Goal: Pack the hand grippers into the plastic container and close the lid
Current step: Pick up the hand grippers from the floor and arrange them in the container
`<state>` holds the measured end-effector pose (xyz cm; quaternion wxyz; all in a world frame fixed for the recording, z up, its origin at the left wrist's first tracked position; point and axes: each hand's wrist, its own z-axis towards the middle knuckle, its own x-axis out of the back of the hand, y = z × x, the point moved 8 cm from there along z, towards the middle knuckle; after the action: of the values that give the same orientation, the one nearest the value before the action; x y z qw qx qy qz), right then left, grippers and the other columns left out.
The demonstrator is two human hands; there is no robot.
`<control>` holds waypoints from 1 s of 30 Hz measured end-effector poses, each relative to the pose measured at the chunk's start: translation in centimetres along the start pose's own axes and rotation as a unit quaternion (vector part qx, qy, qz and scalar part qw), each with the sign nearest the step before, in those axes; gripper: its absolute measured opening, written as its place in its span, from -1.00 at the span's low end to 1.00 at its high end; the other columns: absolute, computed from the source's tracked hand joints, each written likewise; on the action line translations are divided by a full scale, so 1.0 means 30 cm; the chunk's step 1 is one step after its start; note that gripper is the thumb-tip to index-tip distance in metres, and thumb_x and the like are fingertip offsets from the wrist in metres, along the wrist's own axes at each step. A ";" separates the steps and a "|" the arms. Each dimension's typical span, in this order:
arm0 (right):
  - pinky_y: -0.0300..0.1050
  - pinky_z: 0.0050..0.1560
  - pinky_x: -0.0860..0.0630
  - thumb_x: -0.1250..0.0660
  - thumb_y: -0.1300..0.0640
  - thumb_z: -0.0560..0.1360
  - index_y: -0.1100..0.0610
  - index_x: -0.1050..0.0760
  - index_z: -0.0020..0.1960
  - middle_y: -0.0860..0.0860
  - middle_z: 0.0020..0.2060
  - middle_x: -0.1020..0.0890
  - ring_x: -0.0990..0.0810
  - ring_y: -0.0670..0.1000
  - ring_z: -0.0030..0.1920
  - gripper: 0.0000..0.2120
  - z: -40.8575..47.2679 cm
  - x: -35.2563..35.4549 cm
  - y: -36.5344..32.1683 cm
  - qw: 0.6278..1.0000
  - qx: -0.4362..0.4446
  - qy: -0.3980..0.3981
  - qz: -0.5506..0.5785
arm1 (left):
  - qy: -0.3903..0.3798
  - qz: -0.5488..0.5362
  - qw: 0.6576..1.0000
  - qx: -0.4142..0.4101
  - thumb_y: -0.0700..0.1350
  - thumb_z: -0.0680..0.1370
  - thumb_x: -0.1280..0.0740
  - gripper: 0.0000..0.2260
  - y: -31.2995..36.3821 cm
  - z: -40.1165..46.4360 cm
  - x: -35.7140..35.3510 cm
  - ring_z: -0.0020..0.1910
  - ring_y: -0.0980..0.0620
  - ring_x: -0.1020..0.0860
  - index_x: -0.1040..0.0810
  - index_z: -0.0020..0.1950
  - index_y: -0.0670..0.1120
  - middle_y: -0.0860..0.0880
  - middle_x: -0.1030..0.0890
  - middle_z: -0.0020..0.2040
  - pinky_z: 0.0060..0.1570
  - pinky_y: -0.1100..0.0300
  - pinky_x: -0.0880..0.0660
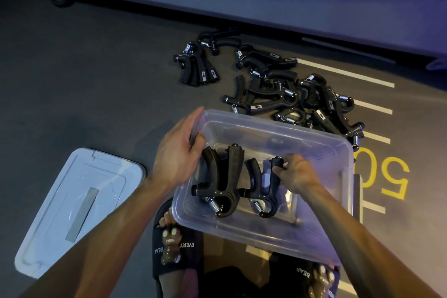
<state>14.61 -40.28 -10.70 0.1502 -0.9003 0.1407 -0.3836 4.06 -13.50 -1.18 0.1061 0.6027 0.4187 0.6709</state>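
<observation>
Pile of loose hand grippers (pixel 285 89) on floor in upper right of frame, beyond plastic container (pixel 314 244), nearer to right hand (pixel 296 173) pinching second gripper (pixel 262 189) inside; left hand (pixel 177 150) clasping container's rim; lid (pixel 77 205) lower left.

2 black sprung hand grippers (pixel 219 186) side by side in the open clear container (pixel 321 152), lid (pixel 79 205) flat alongside.
</observation>
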 end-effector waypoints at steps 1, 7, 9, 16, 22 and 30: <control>0.02 0.19 -0.56 -0.37 0.16 0.54 0.22 -0.49 0.29 0.22 0.12 -0.66 -0.63 0.22 0.13 -0.66 0.001 0.004 0.006 1.000 0.000 0.015 -0.011 | 0.000 -0.001 1.000 -0.001 0.00 0.61 -0.17 -0.49 0.002 0.000 0.001 0.41 0.07 -0.46 -0.31 0.59 0.05 0.04 -0.46 0.49 0.36 0.11 -0.42; -0.11 0.17 -0.48 -0.43 0.22 0.47 0.10 -0.35 0.38 0.15 0.12 -0.63 -0.59 0.17 0.19 -0.48 -0.036 -0.068 -0.011 0.995 0.044 -0.015 -0.086 | 0.005 -0.004 1.000 0.003 0.01 0.62 -0.18 -0.51 -0.001 0.001 0.001 0.38 0.10 -0.48 -0.32 0.57 0.08 0.08 -0.48 0.47 0.36 0.09 -0.43; -0.08 0.10 -0.52 -0.42 0.22 0.49 0.01 -0.24 0.47 0.15 0.05 -0.63 -0.64 0.16 0.04 -0.37 -0.048 -0.105 -0.018 0.989 0.061 -0.040 -0.125 | 0.004 -0.002 1.000 0.006 0.01 0.62 -0.18 -0.51 0.000 0.002 0.000 0.36 0.10 -0.49 -0.32 0.57 0.08 0.09 -0.48 0.47 0.35 0.08 -0.44; -0.03 0.02 -0.58 -0.25 0.22 0.59 -0.09 -0.18 0.55 0.15 0.09 -0.63 -0.65 0.15 0.08 -0.41 -0.096 -0.149 -0.048 0.953 0.127 -0.042 -0.272 | 0.007 0.004 1.000 0.000 -0.08 0.65 -0.23 -0.53 0.003 -0.001 0.002 0.33 0.05 -0.51 -0.31 0.58 0.07 0.05 -0.48 0.47 0.32 0.08 -0.45; -0.01 0.05 -0.60 -0.20 0.24 0.59 0.01 -0.27 0.50 0.15 0.13 -0.59 -0.64 0.13 0.10 -0.51 -0.133 -0.198 -0.052 0.912 0.151 -0.079 -0.373 | 0.005 0.001 1.000 -0.001 -0.10 0.66 -0.23 -0.52 0.002 -0.002 -0.002 0.44 0.11 -0.41 -0.29 0.59 0.06 0.07 -0.43 0.52 0.34 0.19 -0.35; 0.05 0.06 -0.62 -0.16 0.16 0.63 0.04 -0.30 0.47 0.14 0.13 -0.62 -0.65 0.17 0.12 -0.59 -0.164 -0.191 -0.066 0.894 0.159 -0.102 -0.407 | 0.001 -0.002 1.000 0.002 -0.06 0.64 -0.20 -0.50 0.002 -0.006 -0.001 0.45 0.11 -0.40 -0.29 0.59 0.07 0.07 -0.42 0.52 0.37 0.20 -0.34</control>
<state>7.45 -37.16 -10.43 0.1353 -0.8769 -0.3172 -0.3349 3.94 -13.65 -1.15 0.1061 0.6012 0.4216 0.6705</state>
